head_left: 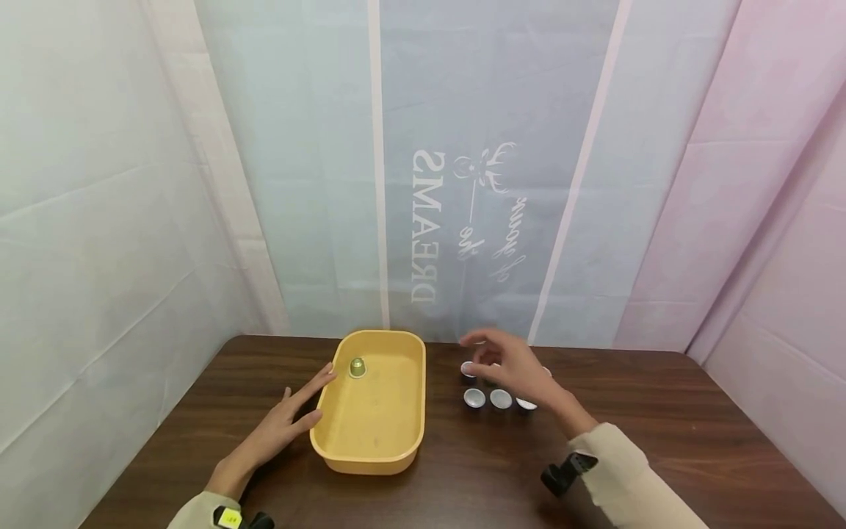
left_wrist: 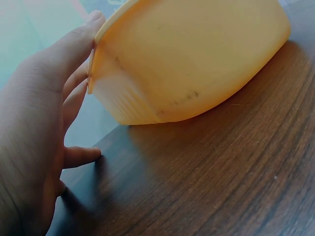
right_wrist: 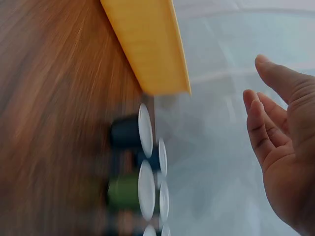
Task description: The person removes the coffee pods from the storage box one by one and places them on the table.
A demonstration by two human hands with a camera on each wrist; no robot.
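Note:
My left hand [head_left: 280, 430] rests its fingertips and thumb on the left rim of a yellow plastic tub [head_left: 413, 433], fingers fairly straight. Inside the tub, near its far left corner, a green coffee capsule [head_left: 358, 367] stands with its narrow end up. To the tub's right, several coffee capsules [head_left: 474, 398] stand in two rows, pale lids up. Over the far row hovers my right hand [head_left: 518, 367], fingers loosely bent and nothing held. It partly hides that row. In the right wrist view a dark capsule [right_wrist: 125, 132] and a green capsule [right_wrist: 123, 191] show their sides.
The dark wood table [head_left: 456, 485] runs up to a printed cloth backdrop [head_left: 330, 220]. More cloth hangs at the left and right sides. Each sleeve carries a black strap-on device, as on the right cuff [head_left: 568, 470].

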